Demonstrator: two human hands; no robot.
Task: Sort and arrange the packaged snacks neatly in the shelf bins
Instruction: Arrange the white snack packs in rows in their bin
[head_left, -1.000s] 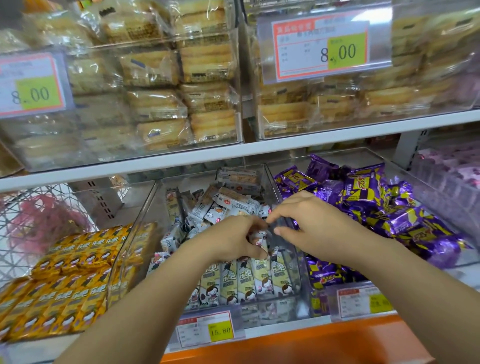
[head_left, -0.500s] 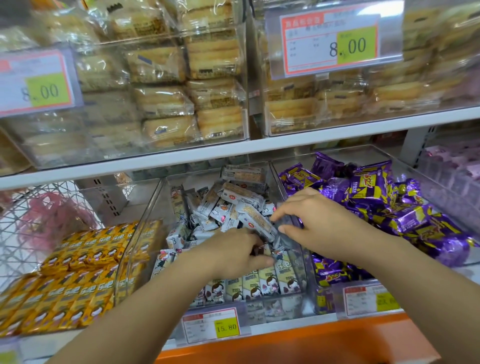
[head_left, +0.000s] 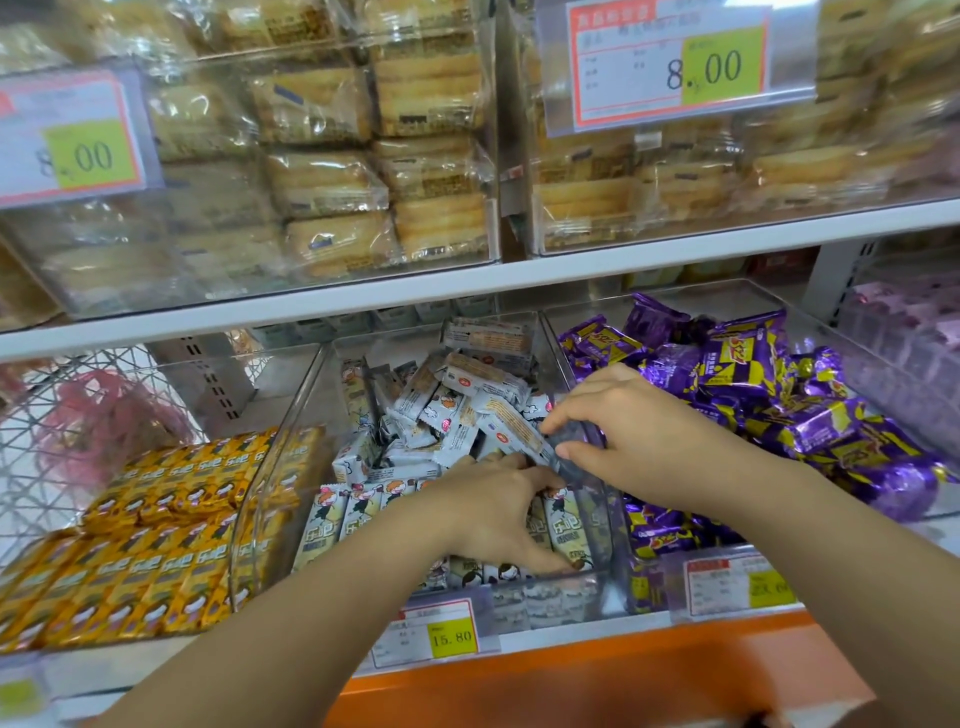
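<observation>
Against the right wall of the middle bin (head_left: 311, 415), my right hand (head_left: 639, 431) pinches a loose white packet (head_left: 511, 428) by its end, probably to slot it in, while my left hand (head_left: 493, 514) clasps the front row (head_left: 358, 514) to brace it upright.

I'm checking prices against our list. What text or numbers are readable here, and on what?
"8.00": upper right price tag.
"8.00", the 8 faint: upper left price tag.
"15.80": price tag below the white packets, at.
Lower right price tag, small tag print, packet wording: too blurred to read.
</observation>
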